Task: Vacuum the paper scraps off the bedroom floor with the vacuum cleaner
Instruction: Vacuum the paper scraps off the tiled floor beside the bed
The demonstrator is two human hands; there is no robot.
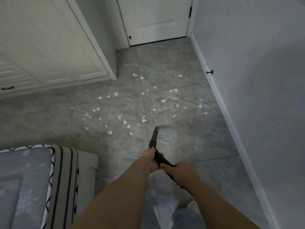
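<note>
Vacuum wand [153, 138], one, black, nozzle tip down by the nearest scraps | right hand [181, 169] closed round the wand's rear grip | left hand [152, 158] closed round it further forward | paper scraps [128, 113], several dozen white bits, scattered over the grey tile floor [189, 138] ahead | one white door [158, 19] beyond.

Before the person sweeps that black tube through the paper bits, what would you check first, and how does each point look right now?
1. Both hands on the vacuum tube: ok, left hand forward, right hand behind.
2. Nozzle tip aimed at the paper scraps: ok, just short of them.
3. Scraps left on the floor: not ok, many, spread widely.
4. Path clear of the bed and cabinet: ok.
5. Vacuum switched on: cannot tell.
</note>
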